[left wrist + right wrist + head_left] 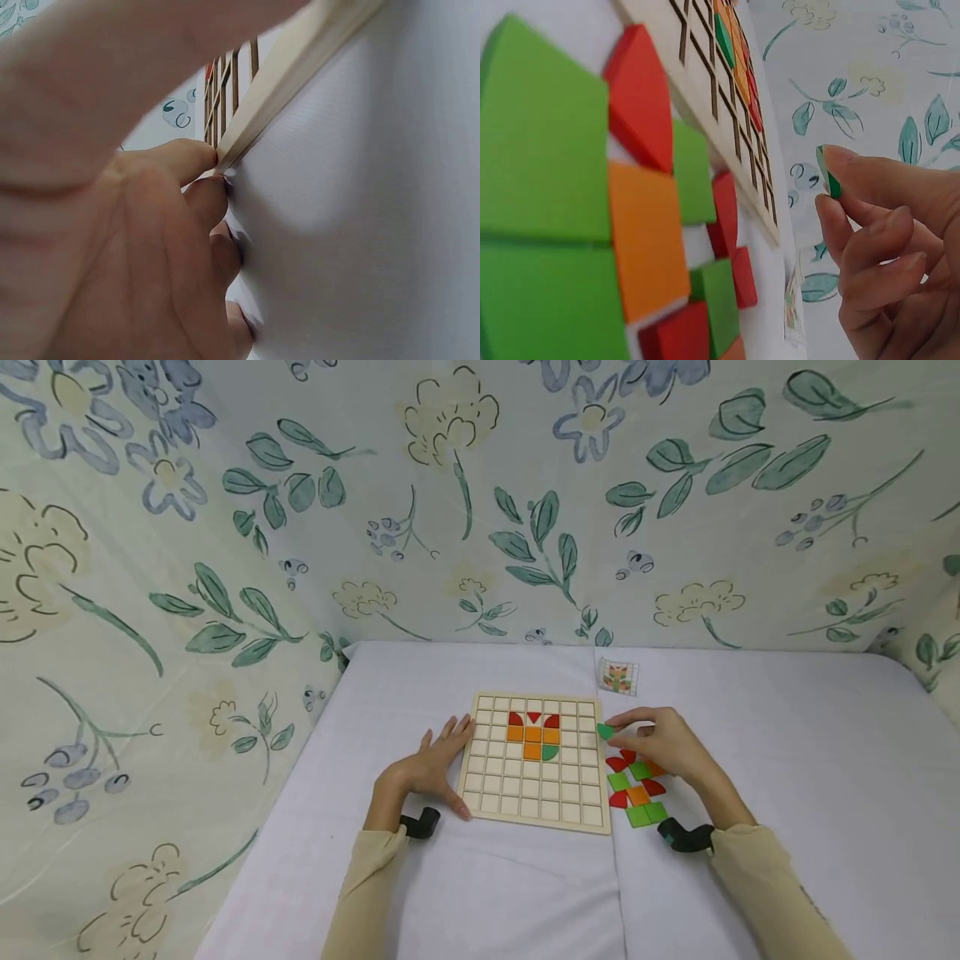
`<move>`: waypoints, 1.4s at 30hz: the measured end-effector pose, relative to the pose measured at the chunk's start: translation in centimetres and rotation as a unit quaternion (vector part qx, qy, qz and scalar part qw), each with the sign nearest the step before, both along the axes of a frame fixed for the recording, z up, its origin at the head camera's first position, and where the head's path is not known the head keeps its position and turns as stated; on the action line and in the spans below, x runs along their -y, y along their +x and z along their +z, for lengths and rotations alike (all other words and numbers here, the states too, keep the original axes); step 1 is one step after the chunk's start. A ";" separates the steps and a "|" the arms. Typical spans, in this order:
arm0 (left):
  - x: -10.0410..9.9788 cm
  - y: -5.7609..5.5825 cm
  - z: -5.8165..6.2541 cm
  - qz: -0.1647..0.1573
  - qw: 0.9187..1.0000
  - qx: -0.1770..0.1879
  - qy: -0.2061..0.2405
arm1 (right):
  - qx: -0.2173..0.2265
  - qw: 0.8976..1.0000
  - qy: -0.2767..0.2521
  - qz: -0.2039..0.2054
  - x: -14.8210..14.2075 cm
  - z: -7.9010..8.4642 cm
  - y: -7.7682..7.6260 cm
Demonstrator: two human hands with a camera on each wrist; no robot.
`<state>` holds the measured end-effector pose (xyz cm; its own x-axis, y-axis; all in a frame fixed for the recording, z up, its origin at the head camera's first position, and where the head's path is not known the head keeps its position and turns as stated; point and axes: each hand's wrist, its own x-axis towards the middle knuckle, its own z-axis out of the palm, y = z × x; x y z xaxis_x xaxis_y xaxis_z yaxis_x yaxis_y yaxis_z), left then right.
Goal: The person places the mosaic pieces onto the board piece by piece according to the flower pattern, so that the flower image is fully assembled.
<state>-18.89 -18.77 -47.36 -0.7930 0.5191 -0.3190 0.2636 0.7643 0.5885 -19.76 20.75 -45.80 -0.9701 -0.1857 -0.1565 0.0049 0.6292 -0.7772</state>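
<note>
A square wooden grid board [495,782] lies on the white cloth. Red, orange and green pieces fill several cells in its upper middle, among them a green quarter-round piece [550,752]. My left hand [432,768] rests with spread fingers against the board's left edge; in the left wrist view its fingertips [204,154] touch the wooden rim. Between thumb and fingers my right hand [663,743] pinches a dark green piece [828,172], raised at the board's right edge. Below that hand lie loose pieces, including a light green square [638,816] and an orange square [638,795].
A small pattern card [618,677] lies beyond the board's upper right corner, showing a coloured figure on a grid. Floral cloth [450,527] hangs behind and at the left of the table. Loose red pieces [654,787] sit close along the board's right side.
</note>
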 end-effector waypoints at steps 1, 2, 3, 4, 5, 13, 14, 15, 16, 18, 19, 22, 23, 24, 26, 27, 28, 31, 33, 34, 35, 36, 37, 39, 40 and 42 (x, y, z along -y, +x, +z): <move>0.0 0.0 0.0 0.001 1.000 -0.001 0.001 | -0.002 1.000 -0.005 0.006 0.5 0.2 0.1; 0.0 0.0 0.0 0.002 1.000 -0.002 0.001 | -0.003 1.000 -0.010 0.011 0.9 0.3 0.2; 0.0 0.0 0.0 0.003 1.000 -0.001 0.002 | -0.003 1.000 -0.014 0.018 1.5 0.5 0.2; 0.0 0.1 0.1 0.004 1.000 -0.001 0.002 | -0.002 1.000 -0.019 0.025 2.0 0.6 0.3; 0.0 0.1 0.1 0.004 1.000 -0.001 0.002 | -0.002 0.999 -0.023 0.032 2.6 0.7 0.4; -0.1 0.0 0.0 0.002 1.000 -0.003 -0.001 | -0.011 0.996 -0.059 0.067 7.4 0.7 0.3; 0.0 0.0 -0.1 0.002 1.000 -0.004 0.001 | -0.014 0.996 -0.059 0.069 7.9 0.5 0.2; 0.0 0.0 -0.1 0.001 1.000 -0.005 0.001 | -0.017 0.996 -0.059 0.070 8.5 0.3 0.1; 0.0 0.0 -0.1 0.001 1.000 -0.005 0.001 | -0.020 0.996 -0.059 0.071 9.0 0.0 0.0; -0.1 0.0 -0.1 -0.001 1.000 -0.003 0.000 | -0.027 0.995 -0.060 0.074 9.9 -0.5 -0.1; -0.1 0.0 0.0 -0.001 1.000 -0.001 -0.001 | -0.027 0.995 -0.062 0.073 10.3 -0.7 -0.2; -0.1 0.0 0.1 -0.003 1.000 0.001 -0.001 | -0.022 0.995 -0.066 0.067 11.2 -1.2 -0.3; -0.1 0.0 0.1 -0.002 1.000 0.002 0.000 | -0.018 0.996 -0.065 0.064 11.5 -1.3 -0.4; -0.1 0.0 0.1 -0.001 1.000 0.003 -0.002 | -0.014 0.996 -0.062 0.060 11.7 -1.4 -0.5; 0.0 0.0 0.1 0.000 1.000 0.002 -0.003 | -0.006 0.997 -0.053 0.052 12.1 -1.6 -0.6; 0.0 0.0 0.0 0.001 1.000 0.003 -0.005 | -0.002 0.998 -0.046 0.049 12.3 -1.6 -0.6; 0.0 0.0 0.0 0.002 1.000 0.003 -0.006 | 0.000 0.998 -0.042 0.048 12.4 -1.7 -0.7; 0.1 0.0 -0.1 0.004 1.000 0.003 -0.007 | 0.010 0.998 -0.037 0.044 12.6 -1.7 -0.7; 0.1 0.0 -0.1 0.006 1.000 0.003 -0.005 | 0.009 0.998 -0.035 0.047 12.7 -1.7 -0.6; 0.1 0.0 -0.1 0.007 1.000 0.003 -0.005 | 0.008 0.998 -0.035 0.048 12.7 -1.8 -0.6; 0.1 0.0 -0.1 0.007 1.000 0.002 -0.005 | 0.009 0.998 -0.036 0.047 12.7 -1.8 -0.6; 0.1 0.0 -0.1 0.006 1.000 0.002 -0.006 | 0.007 0.998 -0.036 0.046 12.7 -1.8 -0.6; 0.1 0.1 -0.1 0.006 1.000 0.002 -0.006 | 0.005 0.998 -0.037 0.047 12.7 -1.8 -0.5; 0.0 0.0 -0.1 0.005 1.000 0.001 -0.007 | 0.001 0.998 -0.040 0.047 12.6 -1.7 -0.5; 0.0 0.0 0.0 0.005 1.000 0.001 -0.006 | 0.000 0.998 -0.041 0.047 12.6 -1.8 -0.5; -0.1 0.0 0.0 0.004 1.000 0.001 -0.005 | -0.002 0.998 -0.044 0.047 12.6 -1.8 -0.6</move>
